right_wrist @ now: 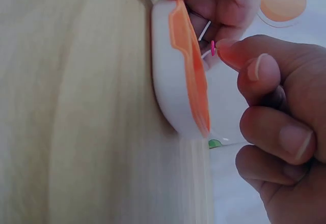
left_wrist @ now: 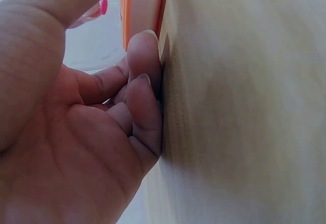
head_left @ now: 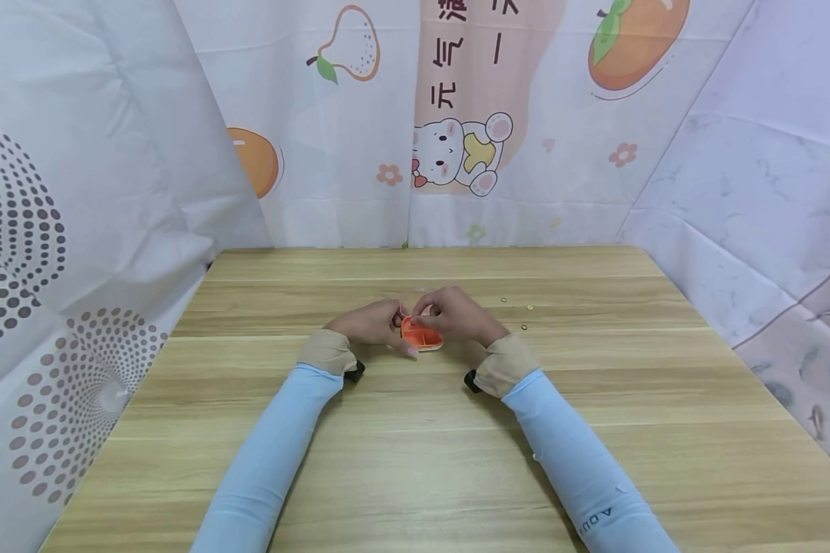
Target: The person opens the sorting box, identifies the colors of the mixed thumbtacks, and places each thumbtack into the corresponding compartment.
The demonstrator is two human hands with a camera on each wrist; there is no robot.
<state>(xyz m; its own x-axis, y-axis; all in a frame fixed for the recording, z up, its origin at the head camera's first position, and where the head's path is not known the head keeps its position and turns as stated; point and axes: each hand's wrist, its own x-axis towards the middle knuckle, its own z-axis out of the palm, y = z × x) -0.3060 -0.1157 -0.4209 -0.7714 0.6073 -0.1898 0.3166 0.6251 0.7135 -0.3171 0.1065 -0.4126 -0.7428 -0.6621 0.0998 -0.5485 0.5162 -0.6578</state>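
A small white case (right_wrist: 168,71) with an orange divided inside (head_left: 422,336) rests on the table between the hands, its inside facing up. My left hand (head_left: 373,322) holds it from the left, thumb along the near edge and the other fingers bent around the far left side. Over the case, my right hand (head_left: 456,313) pinches a tiny pink ring (right_wrist: 213,48) between thumb and index finger. In the left wrist view the same pink ring (left_wrist: 104,6) shows beside the case's orange edge (left_wrist: 127,15). The case's compartments are too small to read clearly.
Several tiny ring-like pieces lie right of the right hand, among them one ring (head_left: 503,299), a second ring (head_left: 529,308) and a darker ring (head_left: 524,327). A wood-grain table (head_left: 415,461) carries everything. Printed curtains (head_left: 360,153) hang behind it and at the sides.
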